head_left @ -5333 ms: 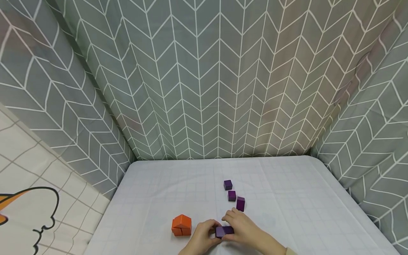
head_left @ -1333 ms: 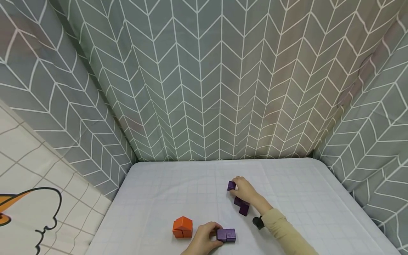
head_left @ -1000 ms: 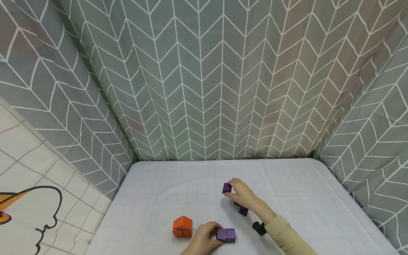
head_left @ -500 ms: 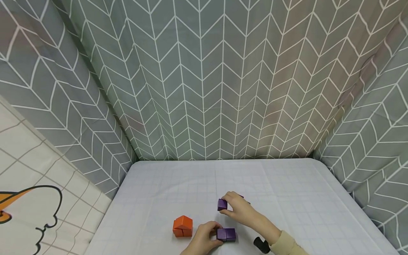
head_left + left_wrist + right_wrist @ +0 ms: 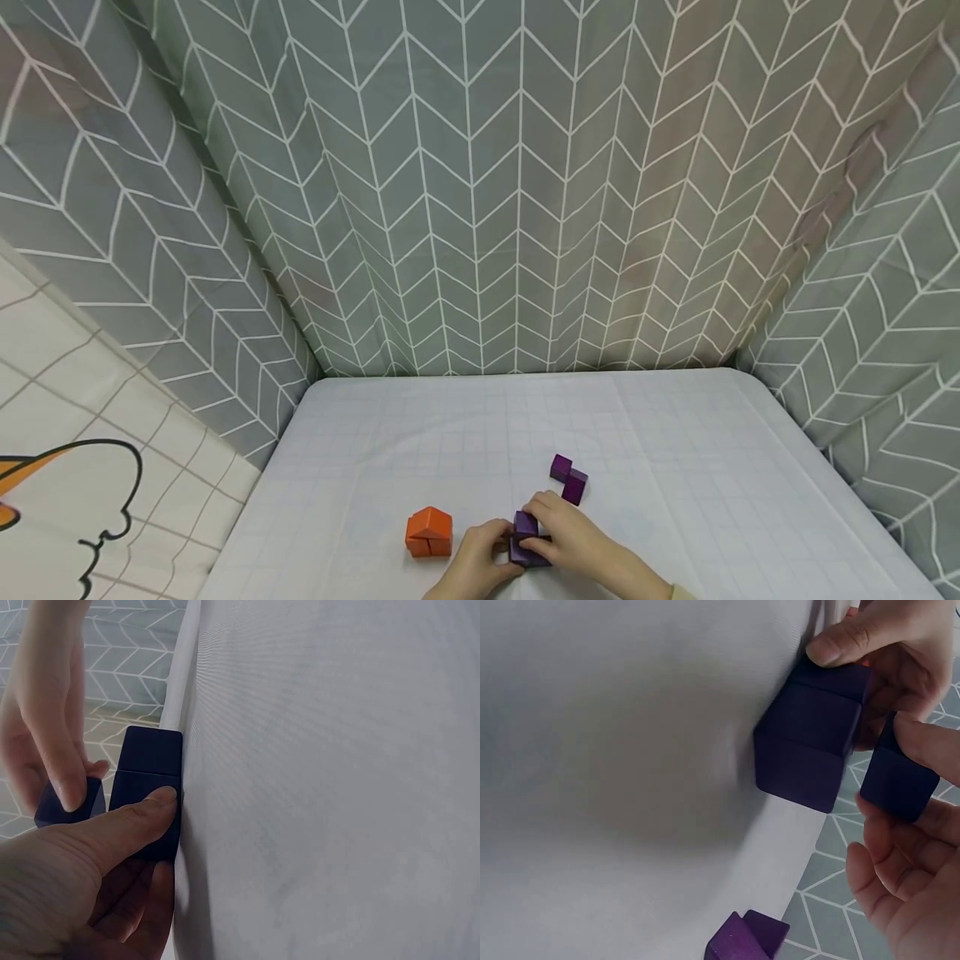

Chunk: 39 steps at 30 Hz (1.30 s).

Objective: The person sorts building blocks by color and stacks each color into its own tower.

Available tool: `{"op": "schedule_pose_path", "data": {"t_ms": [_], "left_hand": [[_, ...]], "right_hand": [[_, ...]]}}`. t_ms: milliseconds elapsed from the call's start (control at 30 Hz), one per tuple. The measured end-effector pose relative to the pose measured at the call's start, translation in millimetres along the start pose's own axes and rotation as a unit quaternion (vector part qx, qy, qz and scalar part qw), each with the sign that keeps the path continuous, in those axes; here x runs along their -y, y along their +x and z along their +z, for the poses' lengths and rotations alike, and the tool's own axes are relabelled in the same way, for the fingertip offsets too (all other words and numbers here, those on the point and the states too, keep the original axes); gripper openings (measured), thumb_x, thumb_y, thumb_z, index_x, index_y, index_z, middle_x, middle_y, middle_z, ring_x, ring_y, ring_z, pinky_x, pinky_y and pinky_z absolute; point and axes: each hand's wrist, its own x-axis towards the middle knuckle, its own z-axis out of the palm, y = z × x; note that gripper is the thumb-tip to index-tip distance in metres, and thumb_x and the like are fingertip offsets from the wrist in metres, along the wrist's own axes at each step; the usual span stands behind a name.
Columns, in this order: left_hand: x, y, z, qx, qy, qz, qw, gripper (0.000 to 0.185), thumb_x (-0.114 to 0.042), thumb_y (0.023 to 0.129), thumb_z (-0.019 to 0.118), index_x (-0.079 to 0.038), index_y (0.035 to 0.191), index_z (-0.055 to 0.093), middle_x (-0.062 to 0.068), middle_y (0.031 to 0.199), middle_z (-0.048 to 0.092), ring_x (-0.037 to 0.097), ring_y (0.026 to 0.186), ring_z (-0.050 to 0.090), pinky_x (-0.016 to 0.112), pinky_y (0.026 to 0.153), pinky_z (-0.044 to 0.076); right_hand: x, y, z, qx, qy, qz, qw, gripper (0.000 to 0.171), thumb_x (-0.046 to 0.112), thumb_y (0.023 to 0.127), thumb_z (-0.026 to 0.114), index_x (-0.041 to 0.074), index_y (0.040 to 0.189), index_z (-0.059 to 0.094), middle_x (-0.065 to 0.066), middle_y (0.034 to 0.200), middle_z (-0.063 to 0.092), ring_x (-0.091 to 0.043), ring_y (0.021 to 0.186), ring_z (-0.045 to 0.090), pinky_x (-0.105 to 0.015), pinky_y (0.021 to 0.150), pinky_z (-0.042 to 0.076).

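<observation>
A small purple cube (image 5: 525,524) is pinched by the right hand (image 5: 567,542), apparently just above the purple block pair (image 5: 531,556), which is gripped by the left hand (image 5: 477,560). Two more purple cubes (image 5: 568,479) lie beyond; an orange block (image 5: 428,532) sits left.

Both hands low, together, fingers curled: left (image 5: 480,554), right (image 5: 573,542).

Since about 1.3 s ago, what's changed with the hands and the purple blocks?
The right hand took one purple cube from the far end of the loose row and brought it toward the person, to the purple pair that the left hand holds on the table. It pinches the cube just above that pair. Unchanged: the left hand's hold, the orange blocks, the two loose purple blocks.
</observation>
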Motion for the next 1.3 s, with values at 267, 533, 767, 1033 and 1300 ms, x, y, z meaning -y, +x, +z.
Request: {"op": "schedule_pose_path", "data": {"t_ms": [267,533,767,1033,1300], "left_hand": [[0.4,-0.8,0.7,-0.005,-0.004,-0.006,1.0000,0.034,-0.010,0.067,0.076,-0.011,0.097,0.059,-0.006,0.093,0.061,0.001,0.083,0.057,0.016,0.071,0.049],[1.1,-0.6,2.5,-0.009,-0.001,0.013,0.9999,0.033,-0.013,0.069,0.075,-0.011,0.098,0.059,-0.007,0.094,0.061,0.000,0.084,0.057,0.016,0.071,0.049],[0.5,-0.4,2.6,-0.011,0.004,0.021,0.9997,0.033,-0.015,0.069,0.075,-0.012,0.098,0.060,-0.007,0.093,0.061,0.000,0.083,0.057,0.016,0.071,0.049],[-0.7,0.5,1.6,-0.002,-0.001,-0.006,1.0000,0.034,-0.018,0.069,0.076,-0.012,0.097,0.058,-0.007,0.092,0.060,0.001,0.083,0.057,0.015,0.070,0.048],[1.8,0.0,3.4,-0.011,-0.003,0.019,0.9997,0.035,-0.015,0.069,0.076,-0.012,0.098,0.057,-0.006,0.093,0.061,0.001,0.085,0.057,0.015,0.071,0.049]], "right_hand": [[3,-3,-1,-0.009,-0.021,-0.036,0.999,0.026,0.026,0.078,0.067,0.007,0.094,0.059,0.005,0.088,0.054,-0.003,0.079,0.044,-0.015,0.066,0.042],[4,-6,5,0.022,-0.005,-0.032,0.999,0.026,0.029,0.080,0.064,0.010,0.096,0.058,0.009,0.088,0.053,-0.001,0.079,0.042,-0.015,0.067,0.041],[5,-5,8,0.014,0.005,-0.024,1.000,0.026,0.027,0.075,0.069,0.012,0.093,0.058,0.010,0.086,0.052,-0.001,0.079,0.041,-0.013,0.066,0.041],[4,-3,12,0.009,-0.001,-0.023,1.000,0.029,0.026,0.070,0.073,0.011,0.090,0.059,0.010,0.083,0.053,-0.001,0.078,0.042,-0.012,0.066,0.040],[6,1,13,0.000,-0.035,-0.027,0.999,0.029,0.028,0.066,0.075,0.011,0.084,0.060,0.011,0.077,0.052,-0.001,0.073,0.041,-0.012,0.061,0.038]]}}
